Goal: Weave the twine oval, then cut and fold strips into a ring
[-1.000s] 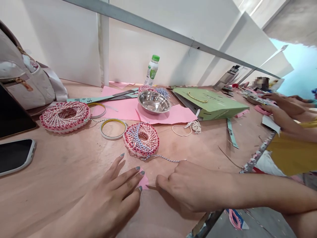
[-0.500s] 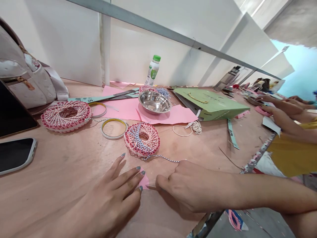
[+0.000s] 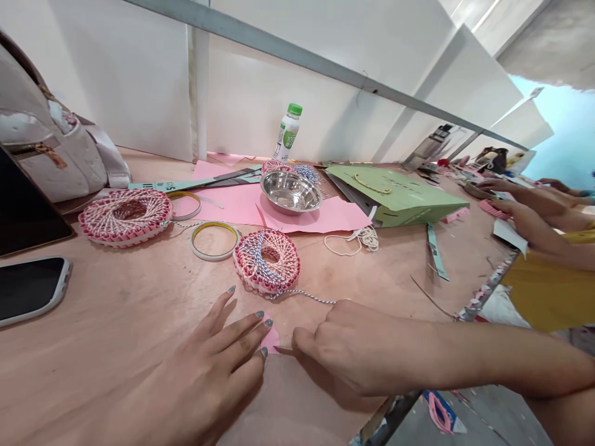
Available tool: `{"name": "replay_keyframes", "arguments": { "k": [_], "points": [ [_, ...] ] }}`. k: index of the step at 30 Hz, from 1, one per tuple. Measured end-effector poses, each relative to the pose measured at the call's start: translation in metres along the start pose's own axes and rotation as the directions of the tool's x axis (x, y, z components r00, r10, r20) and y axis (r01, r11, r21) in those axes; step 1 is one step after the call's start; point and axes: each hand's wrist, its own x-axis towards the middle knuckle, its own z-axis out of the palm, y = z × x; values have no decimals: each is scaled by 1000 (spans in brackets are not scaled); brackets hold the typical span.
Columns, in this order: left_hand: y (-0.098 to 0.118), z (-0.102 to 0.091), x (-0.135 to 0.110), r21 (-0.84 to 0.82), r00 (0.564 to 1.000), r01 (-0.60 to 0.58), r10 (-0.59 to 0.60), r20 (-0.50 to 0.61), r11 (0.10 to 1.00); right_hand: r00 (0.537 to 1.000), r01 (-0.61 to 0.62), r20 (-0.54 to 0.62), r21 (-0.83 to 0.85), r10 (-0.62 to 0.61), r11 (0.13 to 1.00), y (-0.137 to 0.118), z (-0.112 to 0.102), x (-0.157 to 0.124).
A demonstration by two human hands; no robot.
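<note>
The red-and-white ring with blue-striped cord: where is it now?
In the head view, the ring lies near the centre, right of the nearer yellow-lined tape roll, beyond the left hand and in front of the shiny metal bowl.

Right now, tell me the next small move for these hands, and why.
I'd probably bring the right hand to the exposed edge of the small pink paper: the left hand covers its other side, while the right sits just beside it. Whether the right hand grips anything is hidden.
</note>
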Motion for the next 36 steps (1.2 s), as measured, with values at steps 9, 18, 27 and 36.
{"name": "replay_keyframes", "arguments": {
  "k": [9,18,27,36],
  "points": [
    [1,0,1,-36,1000,7,-6,25,999,1000,4,14,-28,-3,1000,1,-6,-2],
    [0,-6,4,-41,1000,-7,7,10,999,998,-40,52,-21,41,999,2,-3,-6],
    [4,-2,2,-53,999,35,-33,36,998,998,-48,-47,-70,45,996,2,14,-7],
    [7,6,-2,-63,999,35,-35,5,997,999,-6,-44,-84,3,996,-1,12,-2]
  ]
}}
